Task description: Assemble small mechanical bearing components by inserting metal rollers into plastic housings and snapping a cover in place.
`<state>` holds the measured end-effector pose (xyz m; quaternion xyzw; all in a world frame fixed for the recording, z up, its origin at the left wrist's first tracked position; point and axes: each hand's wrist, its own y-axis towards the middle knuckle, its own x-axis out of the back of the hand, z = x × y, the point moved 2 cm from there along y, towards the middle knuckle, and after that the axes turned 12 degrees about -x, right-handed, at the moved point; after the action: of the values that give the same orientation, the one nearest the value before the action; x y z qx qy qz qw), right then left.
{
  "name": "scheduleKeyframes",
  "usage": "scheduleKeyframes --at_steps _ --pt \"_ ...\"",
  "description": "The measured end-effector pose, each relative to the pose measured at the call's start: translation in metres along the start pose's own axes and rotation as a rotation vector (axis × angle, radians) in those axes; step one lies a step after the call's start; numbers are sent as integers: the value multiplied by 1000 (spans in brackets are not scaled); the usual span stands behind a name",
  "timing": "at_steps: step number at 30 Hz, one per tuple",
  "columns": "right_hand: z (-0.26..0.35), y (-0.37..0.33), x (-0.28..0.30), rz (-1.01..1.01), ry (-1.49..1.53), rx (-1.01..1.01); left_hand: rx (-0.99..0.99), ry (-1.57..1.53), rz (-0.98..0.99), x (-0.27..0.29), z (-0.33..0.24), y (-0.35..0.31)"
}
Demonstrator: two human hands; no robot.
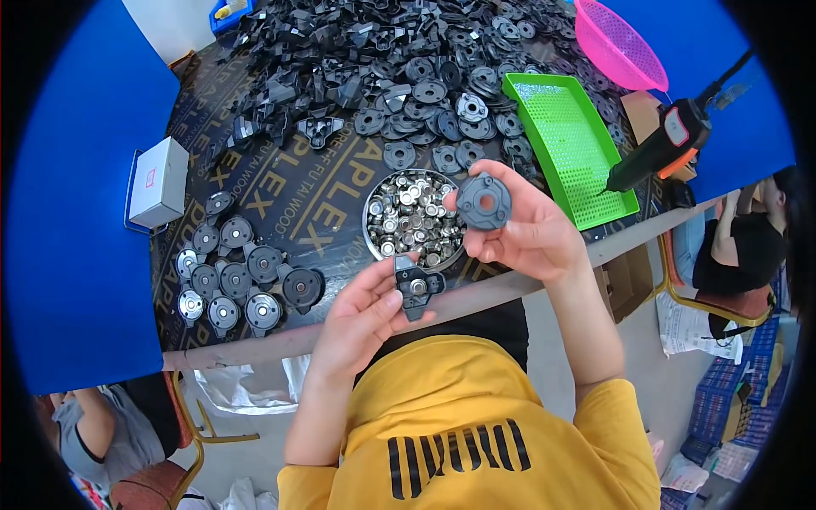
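Observation:
My left hand (361, 316) is closed on a black plastic bracket (416, 287) that has a shiny metal insert at its middle, just over the table's near edge. Up and to the right of it, my right hand (531, 225) grips a round dark-grey plastic disc (484, 202) with a hole in its centre. The two parts are apart. Between and behind the hands stands a round metal bowl (371, 231), filled with small silvery metal pieces (414, 204). To the left lie several assembled round black parts (235, 279), some with metallic faces.
A heap of black brackets and discs (357, 59) covers the far table. At right are a green perforated tray (571, 144), a pink basket (620, 47) and a hanging black electric screwdriver (659, 146). A white box (159, 183) stands left. Other people sit at both sides.

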<state>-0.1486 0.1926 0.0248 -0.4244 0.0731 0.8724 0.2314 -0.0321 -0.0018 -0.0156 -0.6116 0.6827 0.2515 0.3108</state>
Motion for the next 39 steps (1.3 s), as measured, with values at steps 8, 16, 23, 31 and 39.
scheduleKeyframes --at_steps 8,16,23,31,39 --pt "-24 -9 -9 -409 -241 81 -29 13 -62 -8 -2 2" --pt "-25 -14 -32 -398 -1435 599 -8 18 -56 -9 -5 -1" --pt "-37 -18 -46 -300 -1677 911 -34 -28 -103 -13 -5 -11" --pt "-44 -18 -48 -234 -1665 885 -31 30 -154 -21 -5 -21" --pt "-44 -16 -48 -175 -1662 861 -57 -28 -102 -27 -7 -25"
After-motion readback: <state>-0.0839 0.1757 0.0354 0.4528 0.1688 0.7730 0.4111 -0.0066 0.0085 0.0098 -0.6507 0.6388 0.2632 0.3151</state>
